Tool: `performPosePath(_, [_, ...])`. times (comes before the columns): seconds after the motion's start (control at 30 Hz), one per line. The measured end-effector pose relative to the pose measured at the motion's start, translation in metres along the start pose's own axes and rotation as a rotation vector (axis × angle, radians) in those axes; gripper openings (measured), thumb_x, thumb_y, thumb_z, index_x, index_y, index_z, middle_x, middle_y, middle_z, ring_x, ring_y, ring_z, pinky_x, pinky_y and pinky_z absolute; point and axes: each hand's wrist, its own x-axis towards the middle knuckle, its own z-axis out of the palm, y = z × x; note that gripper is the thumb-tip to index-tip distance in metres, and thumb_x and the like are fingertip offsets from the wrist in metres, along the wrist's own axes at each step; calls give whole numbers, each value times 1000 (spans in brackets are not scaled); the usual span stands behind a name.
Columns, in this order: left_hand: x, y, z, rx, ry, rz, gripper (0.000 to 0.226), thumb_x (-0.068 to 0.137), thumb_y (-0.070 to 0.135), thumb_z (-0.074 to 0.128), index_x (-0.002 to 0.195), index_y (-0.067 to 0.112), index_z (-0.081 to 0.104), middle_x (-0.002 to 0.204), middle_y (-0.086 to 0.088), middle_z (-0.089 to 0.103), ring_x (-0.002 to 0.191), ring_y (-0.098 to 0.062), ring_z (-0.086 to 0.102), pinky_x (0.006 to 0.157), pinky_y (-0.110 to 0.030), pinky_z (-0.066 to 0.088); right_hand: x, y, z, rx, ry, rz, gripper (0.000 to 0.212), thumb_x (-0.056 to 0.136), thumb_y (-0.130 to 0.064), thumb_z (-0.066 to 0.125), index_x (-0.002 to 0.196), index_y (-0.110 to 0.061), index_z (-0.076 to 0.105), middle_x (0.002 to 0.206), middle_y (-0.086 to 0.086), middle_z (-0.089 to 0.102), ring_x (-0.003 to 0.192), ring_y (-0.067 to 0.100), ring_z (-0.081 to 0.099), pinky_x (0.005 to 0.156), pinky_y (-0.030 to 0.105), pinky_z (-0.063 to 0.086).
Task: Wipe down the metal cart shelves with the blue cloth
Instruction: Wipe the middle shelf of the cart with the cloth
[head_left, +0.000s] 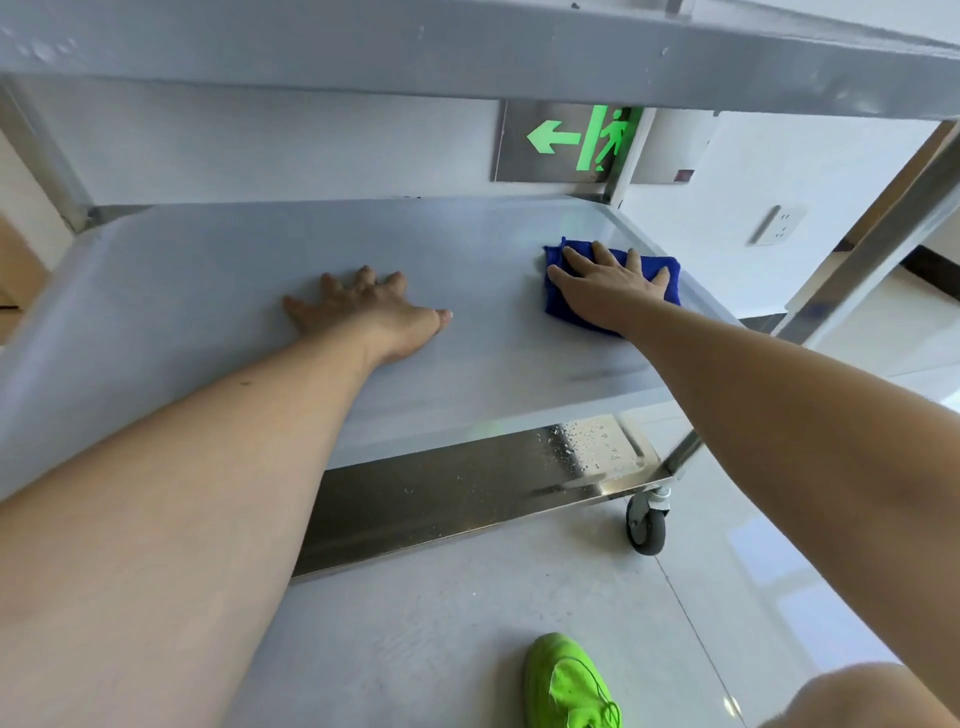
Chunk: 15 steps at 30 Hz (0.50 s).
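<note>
My right hand (610, 288) presses the blue cloth (566, 306) flat-fingered at the middle shelf's (467, 364) far right corner; my left hand (363, 312) braces open. I should sweep leftward in overlapping passes.

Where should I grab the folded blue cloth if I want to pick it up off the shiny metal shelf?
Probably by its near edge. The folded blue cloth lies flat on the middle metal shelf, close to the far right corner, and the right hand presses flat on top of it. Come from the front, under the upper shelf, and pinch the thick folded edge that faces you.
</note>
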Motion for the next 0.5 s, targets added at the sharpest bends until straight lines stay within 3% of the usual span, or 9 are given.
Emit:
performPosePath(0.17, [-10,-7,-3,-7,13,39,87,74,84,32,150,44,22,164,10,7,151,-27,4,114,-63,5,-10,-61,8,-7,6,-138,65,90,-72,13,151,-52,21,166,-8,15,153,37,0,112,72,1])
performPosePath(0.23, [-13,-19,-9,-122,66,81,75,78,74,45,144,39,39,160,7,26,147,-24,23,116,-50,18,-18,-90,11,-21,9,-201,63,91,-71,13,151,-53,20,165,-8,15,153,35,1,112,71,2])
performPosePath(0.33, [-27,-49,-13,-478,134,93,56,85,48,63,137,28,54,148,2,48,135,-20,43,108,-30,34,-33,-136,17,-46,13,-317,63,92,-70,12,152,-53,17,165,-8,15,152,37,1,112,71,2])
performPosePath(0.5, [-68,-127,-13,-292,337,30,38,87,32,58,122,21,67,129,-4,62,118,-25,56,96,-32,48,-58,-209,26,-70,-1,-468,63,93,-70,12,153,-51,16,167,-7,11,152,40,-1,110,74,0])
